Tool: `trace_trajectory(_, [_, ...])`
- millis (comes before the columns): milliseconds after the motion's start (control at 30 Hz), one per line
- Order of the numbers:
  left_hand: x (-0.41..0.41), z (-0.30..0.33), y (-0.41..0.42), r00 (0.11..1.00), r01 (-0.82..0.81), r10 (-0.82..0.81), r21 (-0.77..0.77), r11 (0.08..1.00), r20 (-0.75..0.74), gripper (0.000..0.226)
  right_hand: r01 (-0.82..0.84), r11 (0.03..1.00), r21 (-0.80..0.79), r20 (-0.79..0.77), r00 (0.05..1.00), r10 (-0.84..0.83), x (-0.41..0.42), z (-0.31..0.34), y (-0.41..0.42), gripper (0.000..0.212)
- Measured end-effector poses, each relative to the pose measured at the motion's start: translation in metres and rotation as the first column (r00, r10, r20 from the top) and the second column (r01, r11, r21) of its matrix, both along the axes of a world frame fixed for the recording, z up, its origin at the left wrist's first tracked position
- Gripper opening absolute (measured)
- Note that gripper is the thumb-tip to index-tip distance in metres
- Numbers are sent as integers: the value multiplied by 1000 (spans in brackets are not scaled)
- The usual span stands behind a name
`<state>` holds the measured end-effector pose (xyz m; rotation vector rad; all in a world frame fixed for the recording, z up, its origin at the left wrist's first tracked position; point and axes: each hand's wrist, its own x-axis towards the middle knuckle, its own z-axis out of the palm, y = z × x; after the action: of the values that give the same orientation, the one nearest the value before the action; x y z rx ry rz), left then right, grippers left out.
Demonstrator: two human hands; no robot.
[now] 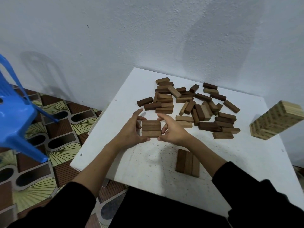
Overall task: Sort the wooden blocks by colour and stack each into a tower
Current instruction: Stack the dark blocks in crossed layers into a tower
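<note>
- Three brown blocks (151, 128) lie side by side as a square at the frame's centre; your left hand (131, 131) and right hand (171, 129) grip its opposite edges.
- Loose blocks (189, 104) lie heaped above it.
- Another three-block row (187, 162) lies lower right on the white table (230, 162).
- At the right edge stands a pale tower (276, 120).

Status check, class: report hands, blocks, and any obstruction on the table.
Left hand and right hand squeeze a three-block layer square. Second layer set nearby. Loose pile unsorted behind; nothing blocking.
</note>
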<state>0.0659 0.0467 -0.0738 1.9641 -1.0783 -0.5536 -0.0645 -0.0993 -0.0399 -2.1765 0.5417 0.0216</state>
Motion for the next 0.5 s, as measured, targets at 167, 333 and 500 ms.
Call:
trace_trajectory(167, [-1,0,0,1000,-11,11,4,1000,0,108,-5,1000,-13,-8,1000,5,0,-1,-1,90])
trace_trajectory(333, [0,3,1,1000,-1,1,-6,1000,-18,111,4,1000,10,0,1000,-4,1,-1,-1,94])
trace_trajectory(500, [1,4,2,999,8,-7,19,1000,-44,110,-5,1000,2,0,1000,5,0,0,-1,92])
